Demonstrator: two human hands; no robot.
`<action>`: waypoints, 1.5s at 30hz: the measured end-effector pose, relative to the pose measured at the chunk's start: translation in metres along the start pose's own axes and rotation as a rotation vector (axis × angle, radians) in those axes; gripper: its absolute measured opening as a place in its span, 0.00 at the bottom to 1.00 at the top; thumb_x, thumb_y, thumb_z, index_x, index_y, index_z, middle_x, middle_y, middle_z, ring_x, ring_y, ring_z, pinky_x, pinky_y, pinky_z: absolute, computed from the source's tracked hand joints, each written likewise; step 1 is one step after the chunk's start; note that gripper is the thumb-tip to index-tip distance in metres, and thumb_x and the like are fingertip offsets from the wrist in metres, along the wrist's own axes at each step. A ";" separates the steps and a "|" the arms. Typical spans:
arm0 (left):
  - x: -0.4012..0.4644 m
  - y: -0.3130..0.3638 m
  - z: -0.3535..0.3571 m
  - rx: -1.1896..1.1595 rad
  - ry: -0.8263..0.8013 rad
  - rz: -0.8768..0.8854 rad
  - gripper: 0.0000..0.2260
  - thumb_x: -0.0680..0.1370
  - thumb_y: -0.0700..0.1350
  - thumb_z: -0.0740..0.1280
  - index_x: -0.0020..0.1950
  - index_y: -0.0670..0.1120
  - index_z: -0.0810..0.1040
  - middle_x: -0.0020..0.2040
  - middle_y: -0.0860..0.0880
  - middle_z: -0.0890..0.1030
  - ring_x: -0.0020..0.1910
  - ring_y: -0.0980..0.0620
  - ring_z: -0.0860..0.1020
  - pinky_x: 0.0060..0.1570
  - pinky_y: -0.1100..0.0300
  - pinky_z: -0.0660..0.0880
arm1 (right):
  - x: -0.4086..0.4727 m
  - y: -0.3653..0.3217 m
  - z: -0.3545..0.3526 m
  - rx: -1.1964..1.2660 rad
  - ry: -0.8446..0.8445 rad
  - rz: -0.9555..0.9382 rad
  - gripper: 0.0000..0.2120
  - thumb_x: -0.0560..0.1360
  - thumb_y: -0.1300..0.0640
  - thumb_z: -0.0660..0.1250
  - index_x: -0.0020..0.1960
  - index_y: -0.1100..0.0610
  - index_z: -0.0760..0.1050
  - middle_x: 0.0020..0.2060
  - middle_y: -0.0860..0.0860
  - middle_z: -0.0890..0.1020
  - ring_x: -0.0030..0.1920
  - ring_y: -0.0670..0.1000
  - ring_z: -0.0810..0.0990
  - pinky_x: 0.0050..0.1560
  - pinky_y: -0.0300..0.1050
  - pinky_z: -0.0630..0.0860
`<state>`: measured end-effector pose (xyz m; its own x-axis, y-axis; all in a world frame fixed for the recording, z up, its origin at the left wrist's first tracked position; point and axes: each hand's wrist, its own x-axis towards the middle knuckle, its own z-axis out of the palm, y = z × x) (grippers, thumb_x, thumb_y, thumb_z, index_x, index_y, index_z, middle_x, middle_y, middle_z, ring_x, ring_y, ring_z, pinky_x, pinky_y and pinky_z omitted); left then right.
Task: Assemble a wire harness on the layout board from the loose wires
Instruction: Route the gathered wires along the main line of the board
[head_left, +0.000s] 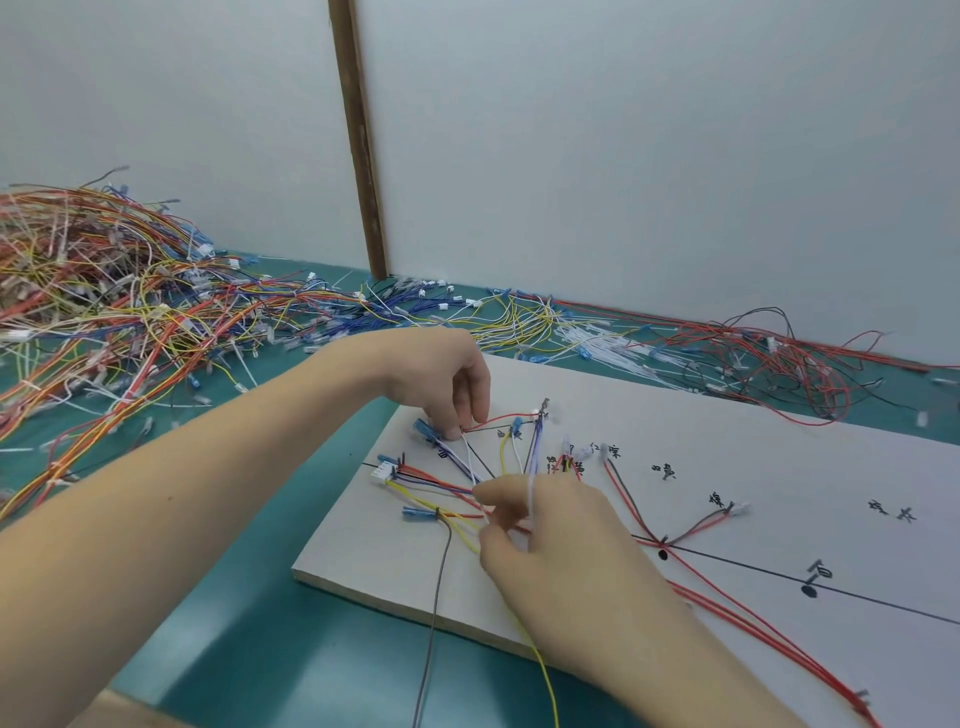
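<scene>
1. The wire harness lies half-built on the layout board, its red, yellow, white and purple strands fanning from a junction near the board's left end out to pegs and handwritten labels.
2. The right hand sits over that junction, thumb and fingers curled and pinching a thin white wire that rises between the fingertips.
3. The left hand reaches to the board's far-left corner, fingertips curled down and pinching the wire ends beside a blue terminal, where a red wire runs off toward a peg.
4. A white connector sits at the board's left edge; a yellow wire and a grey wire trail over the near edge onto the green surface.
5. These wires look light, limp and springy (likely to drift off their lines once released), so I would take hold of them close to the terminals or right at a peg, not mid-span; the crimped ends seem the stiffest, surest grip, though probably easy to bend.
6. Further out, loose wires are heaped at the surface's far-left corner, and more of them run along its far edge below the wall.
</scene>
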<state>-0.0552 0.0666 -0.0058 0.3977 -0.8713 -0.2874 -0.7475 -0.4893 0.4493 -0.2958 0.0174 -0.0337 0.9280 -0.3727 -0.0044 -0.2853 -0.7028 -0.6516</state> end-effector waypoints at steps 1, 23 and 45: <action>0.000 0.000 0.000 -0.008 -0.002 0.002 0.12 0.69 0.35 0.81 0.48 0.48 0.86 0.40 0.51 0.87 0.38 0.56 0.83 0.42 0.59 0.80 | -0.004 0.003 -0.001 0.165 0.013 0.037 0.14 0.80 0.52 0.62 0.61 0.44 0.81 0.40 0.39 0.83 0.39 0.39 0.80 0.39 0.28 0.74; -0.045 0.030 0.036 -0.078 0.301 0.173 0.09 0.73 0.44 0.78 0.46 0.59 0.87 0.42 0.63 0.84 0.43 0.64 0.79 0.38 0.74 0.71 | -0.087 0.070 -0.025 1.169 0.453 0.284 0.17 0.84 0.63 0.56 0.47 0.67 0.82 0.29 0.72 0.78 0.37 0.67 0.86 0.32 0.50 0.84; -0.039 0.093 0.078 -0.065 0.241 0.327 0.03 0.75 0.48 0.76 0.46 0.56 0.86 0.41 0.61 0.85 0.43 0.56 0.81 0.45 0.59 0.77 | -0.096 0.146 -0.111 0.216 0.431 0.337 0.09 0.72 0.55 0.76 0.41 0.40 0.84 0.30 0.48 0.85 0.25 0.48 0.79 0.26 0.39 0.76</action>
<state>-0.1811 0.0581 -0.0187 0.2637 -0.9611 0.0825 -0.8232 -0.1796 0.5387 -0.4533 -0.1167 -0.0449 0.6003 -0.7987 0.0415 -0.4500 -0.3801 -0.8081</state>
